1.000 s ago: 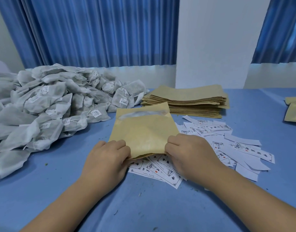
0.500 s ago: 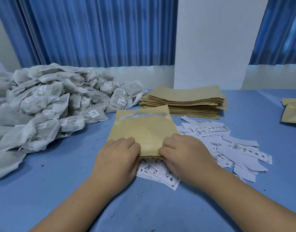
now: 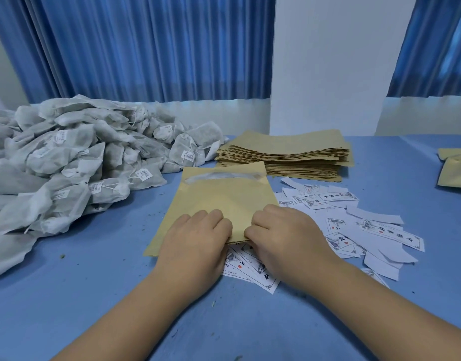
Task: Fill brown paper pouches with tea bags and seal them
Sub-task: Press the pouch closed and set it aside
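A brown paper pouch (image 3: pixel 224 196) with a narrow clear window near its far end lies flat on the blue table (image 3: pixel 94 295) in front of me. My left hand (image 3: pixel 195 243) and my right hand (image 3: pixel 286 238) rest side by side on its near edge, fingertips pinching that edge close together. A big heap of white tea bags (image 3: pixel 68 162) with small tags fills the left side. A stack of flat brown pouches (image 3: pixel 289 155) sits behind the held pouch.
Loose white printed labels (image 3: pixel 354 222) are scattered to the right of and under my hands. Two more brown pouches (image 3: pixel 456 168) lie at the far right edge. Blue curtains and a white wall stand behind the table.
Both hands slid inward along the pouch's near edge until they almost touch. The pouch's near edge, slightly lifted before, now lies flatter on the table.
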A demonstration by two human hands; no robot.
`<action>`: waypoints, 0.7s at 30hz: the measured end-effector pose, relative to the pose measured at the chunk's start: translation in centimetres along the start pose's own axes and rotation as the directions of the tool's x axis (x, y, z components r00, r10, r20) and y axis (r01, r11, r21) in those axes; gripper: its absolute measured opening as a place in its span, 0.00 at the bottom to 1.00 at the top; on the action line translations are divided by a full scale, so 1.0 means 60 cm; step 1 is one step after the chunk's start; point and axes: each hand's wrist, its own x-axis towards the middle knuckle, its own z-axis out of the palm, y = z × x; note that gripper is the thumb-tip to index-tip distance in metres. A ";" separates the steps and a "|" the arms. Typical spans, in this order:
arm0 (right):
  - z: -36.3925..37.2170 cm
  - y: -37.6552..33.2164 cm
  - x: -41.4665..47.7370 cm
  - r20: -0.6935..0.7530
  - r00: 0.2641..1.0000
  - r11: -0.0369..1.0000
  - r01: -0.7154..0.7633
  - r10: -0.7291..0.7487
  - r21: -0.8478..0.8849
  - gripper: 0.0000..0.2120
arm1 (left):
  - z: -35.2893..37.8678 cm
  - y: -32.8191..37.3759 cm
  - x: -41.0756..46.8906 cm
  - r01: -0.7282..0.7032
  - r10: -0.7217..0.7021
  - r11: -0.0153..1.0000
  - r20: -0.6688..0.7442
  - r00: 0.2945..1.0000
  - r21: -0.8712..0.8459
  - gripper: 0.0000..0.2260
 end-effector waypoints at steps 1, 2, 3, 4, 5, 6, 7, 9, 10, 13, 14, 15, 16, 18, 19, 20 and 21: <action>-0.001 -0.002 0.001 -0.004 1.000 1.000 0.015 -0.015 0.011 0.12 | 0.001 0.003 0.001 -0.004 0.004 1.000 -0.010 1.000 0.002 0.10; -0.001 -0.004 0.001 -0.003 1.000 0.999 0.026 -0.026 0.024 0.12 | 0.001 0.006 0.002 -0.019 0.019 1.000 -0.022 1.000 0.004 0.08; -0.001 -0.006 0.001 0.000 1.000 0.999 0.030 -0.030 0.033 0.13 | 0.003 0.009 0.004 -0.035 0.036 0.999 -0.038 0.999 0.004 0.07; -0.001 -0.008 0.001 0.004 1.000 0.999 0.026 -0.027 0.039 0.13 | 0.003 0.010 0.004 -0.044 0.044 0.999 -0.054 0.998 0.001 0.07; -0.001 -0.009 0.001 0.008 1.000 0.999 0.018 -0.018 0.040 0.13 | 0.004 0.009 0.003 -0.043 0.042 0.999 -0.063 0.997 -0.008 0.07; -0.001 -0.009 0.001 0.013 1.000 0.999 0.011 -0.011 0.039 0.11 | 0.004 0.006 0.001 -0.030 0.029 0.999 -0.066 0.997 -0.023 0.08; -0.002 -0.007 0.002 0.020 1.000 0.999 0.010 -0.011 0.037 0.09 | 0.003 0.002 -0.001 -0.011 0.008 0.999 -0.063 0.998 -0.042 0.09; -0.006 -0.003 0.002 0.024 1.000 0.999 0.014 -0.015 0.030 0.07 | 0.001 -0.006 -0.006 0.041 -0.045 0.996 -0.050 0.998 -0.085 0.13; -0.008 -0.002 0.002 0.016 1.000 1.000 0.010 -0.010 0.025 0.07 | -0.001 -0.010 -0.007 0.061 -0.066 0.993 -0.044 0.997 -0.102 0.13; -0.013 -0.003 0.002 -0.007 1.000 1.000 0.005 -0.004 0.008 0.08 | -0.004 -0.011 -0.009 0.052 -0.056 0.990 -0.026 0.998 -0.128 0.11; -0.014 -0.004 0.001 -0.008 1.000 1.000 -0.003 0.003 0.005 0.09 | -0.005 -0.011 -0.010 0.045 -0.049 0.991 -0.022 0.999 -0.126 0.11; -0.014 -0.003 0.000 -0.008 1.000 1.000 -0.022 0.022 0.008 0.10 | -0.005 -0.013 -0.012 0.050 -0.053 0.991 -0.020 0.998 -0.123 0.10; -0.015 0.000 0.000 -0.006 0.999 0.999 -0.049 0.049 0.020 0.10 | -0.008 -0.017 -0.014 0.072 -0.074 0.990 -0.019 0.997 -0.119 0.10; -0.019 0.008 -0.003 -0.002 0.995 0.994 -0.096 0.097 0.047 0.10 | -0.012 -0.033 -0.023 0.179 -0.181 0.980 -0.015 0.983 -0.093 0.11; -0.021 0.013 -0.004 -0.006 0.995 0.993 -0.100 0.100 0.055 0.09 | -0.014 -0.043 -0.029 0.262 -0.263 0.962 -0.005 0.965 -0.080 0.12; -0.023 0.020 -0.006 -0.004 0.996 0.994 -0.091 0.091 0.068 0.07 | -0.015 -0.053 -0.036 0.356 -0.357 0.931 0.010 0.934 -0.078 0.12; -0.026 0.028 -0.008 0.012 0.996 0.991 -0.088 0.087 0.098 0.05 | -0.017 -0.062 -0.044 0.454 -0.453 0.886 0.030 0.891 -0.097 0.12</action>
